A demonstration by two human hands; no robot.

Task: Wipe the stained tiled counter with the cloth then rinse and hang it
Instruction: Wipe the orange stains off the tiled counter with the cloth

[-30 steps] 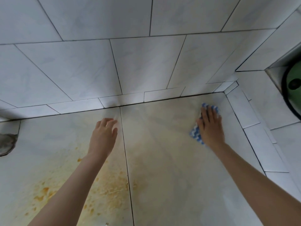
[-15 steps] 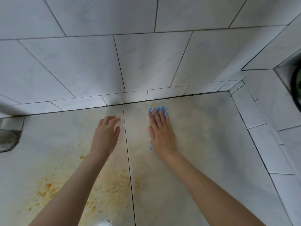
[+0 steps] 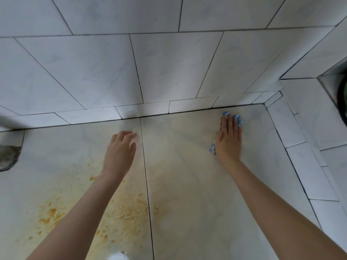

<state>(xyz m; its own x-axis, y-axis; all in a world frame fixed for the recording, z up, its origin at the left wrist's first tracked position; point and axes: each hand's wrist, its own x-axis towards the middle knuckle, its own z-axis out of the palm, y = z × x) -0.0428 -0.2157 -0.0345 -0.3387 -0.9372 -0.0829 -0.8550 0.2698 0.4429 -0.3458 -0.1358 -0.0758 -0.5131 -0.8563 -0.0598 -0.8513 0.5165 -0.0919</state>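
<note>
Right hand point(image 3: 228, 141) is flat, fingers straight and together, pressing the blue-and-white cloth point(image 3: 237, 118) onto the tiled counter point(image 3: 197, 194). No curl round it. The cloth only shows past the fingertips and at the thumb-side heel. Left hand point(image 3: 120, 152) is loose with relaxed fingers and holds nothing. Can't tell if it touches the tile or sits just above it.

Dial on the counter, 12 at the back wall point(image 3: 169, 68):
- cloth at ~2 o'clock, on the right tile, near the back-right corner, close to the wall joint but apart from it
- left hand at ~11 o'clock, just left of the grout line point(image 3: 146, 175)
- orange stains point(image 3: 50, 212) at 7 to 9 o'clock, thickest on the left tile, a few specks crossing the grout line

Progress, as a judgement: the wipe is in hand and early.
- The right tile shows only a faint tan haze, so it is close to clean or was never badly marked.
- The heavy orange spotting looks untouched, so that is the bulk of what's left.
- Rinse and hang are not yet done. No tap or hook in view.
</note>
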